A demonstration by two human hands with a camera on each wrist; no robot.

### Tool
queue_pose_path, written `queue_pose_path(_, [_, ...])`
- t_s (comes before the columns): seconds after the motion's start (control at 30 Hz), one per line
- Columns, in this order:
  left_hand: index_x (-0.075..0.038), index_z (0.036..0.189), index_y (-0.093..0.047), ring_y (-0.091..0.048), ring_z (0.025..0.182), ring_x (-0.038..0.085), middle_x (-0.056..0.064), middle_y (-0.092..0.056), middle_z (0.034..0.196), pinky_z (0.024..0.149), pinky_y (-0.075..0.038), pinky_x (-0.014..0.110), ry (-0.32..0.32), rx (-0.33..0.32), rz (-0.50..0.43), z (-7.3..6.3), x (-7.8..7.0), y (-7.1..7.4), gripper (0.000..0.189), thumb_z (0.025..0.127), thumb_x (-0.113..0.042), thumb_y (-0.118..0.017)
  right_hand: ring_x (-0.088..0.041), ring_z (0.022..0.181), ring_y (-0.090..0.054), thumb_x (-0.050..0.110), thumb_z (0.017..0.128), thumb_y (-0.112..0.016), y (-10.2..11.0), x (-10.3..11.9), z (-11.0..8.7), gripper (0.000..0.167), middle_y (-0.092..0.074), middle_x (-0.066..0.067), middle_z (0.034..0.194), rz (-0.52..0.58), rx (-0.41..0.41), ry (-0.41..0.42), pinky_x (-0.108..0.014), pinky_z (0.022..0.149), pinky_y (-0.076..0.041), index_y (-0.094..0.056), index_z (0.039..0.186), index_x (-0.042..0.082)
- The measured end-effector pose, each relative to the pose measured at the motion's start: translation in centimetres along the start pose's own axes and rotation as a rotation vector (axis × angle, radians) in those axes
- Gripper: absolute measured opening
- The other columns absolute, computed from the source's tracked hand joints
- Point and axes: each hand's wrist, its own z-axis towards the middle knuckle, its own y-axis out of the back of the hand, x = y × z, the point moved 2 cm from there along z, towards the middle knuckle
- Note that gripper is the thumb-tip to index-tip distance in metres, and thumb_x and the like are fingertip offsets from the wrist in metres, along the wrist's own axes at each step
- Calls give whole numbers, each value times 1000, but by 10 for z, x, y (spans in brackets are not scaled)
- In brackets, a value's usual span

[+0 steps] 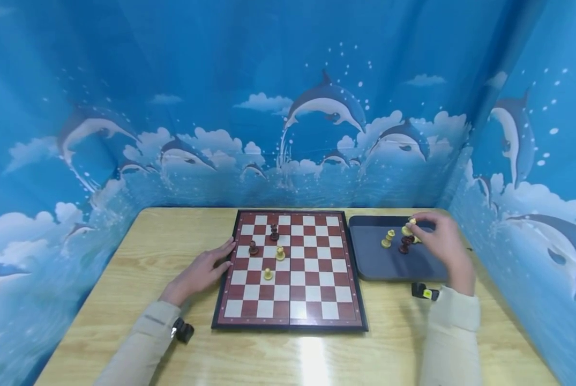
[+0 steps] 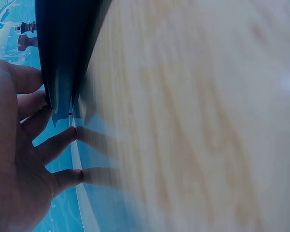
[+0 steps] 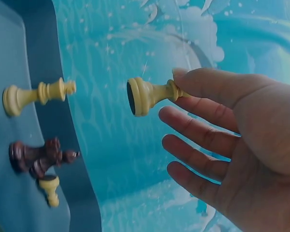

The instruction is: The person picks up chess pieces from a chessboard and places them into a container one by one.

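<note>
My right hand (image 1: 442, 236) pinches a cream chess piece (image 3: 144, 96) by its top between thumb and index finger, above the dark tray (image 1: 372, 262). Its head is hidden by the fingertips; the other fingers are loosely extended. Inside the tray, a tall cream chess piece (image 3: 41, 94) stands upright beside dark brown chess pieces (image 3: 38, 157), and a small cream pawn (image 3: 50, 191) lies on its side. My left hand (image 1: 198, 273) rests against the left edge of the chessboard (image 1: 314, 323), fingers spread and touching its rim (image 2: 58, 63).
On the board's left half stand a dark rook (image 1: 253, 248), another dark piece (image 1: 274, 232), a cream piece (image 1: 280, 253) and a cream pawn (image 1: 268, 274). The wooden table (image 1: 172, 230) is bordered by a blue dolphin-print curtain (image 1: 249, 64) at the back and sides.
</note>
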Motion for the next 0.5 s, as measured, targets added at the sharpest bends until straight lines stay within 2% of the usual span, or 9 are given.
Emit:
queue_pose_path(0.1, [-6, 158, -33, -35, 147, 42, 12, -26, 167, 120, -30, 59, -2, -5, -1, 0, -1, 1, 57, 107, -26, -51, -51, 124, -50, 28, 103, -60, 3, -5, 0, 40, -57, -31, 133, 4, -1, -18, -67, 92, -47, -65, 123, -7])
queue_pose_path(0.2, [-6, 158, -33, -35, 147, 42, 13, -26, 167, 120, -28, 62, 4, -3, -1, 0, -1, 2, 57, 107, -26, -51, -53, 124, -50, 25, 103, -60, 4, -12, -1, 39, -57, -33, 132, -10, 1, -42, -68, 92, -47, -65, 122, -8])
queue_pose_path(0.5, [-8, 158, -33, -33, 148, 41, 11, -25, 167, 120, -28, 62, 28, 10, 1, 0, -3, 1, 57, 107, -28, -50, -54, 122, -50, 30, 104, -57, 4, -36, -3, 46, -57, -36, 131, -28, 40, -107, -68, 90, -48, -62, 126, -11])
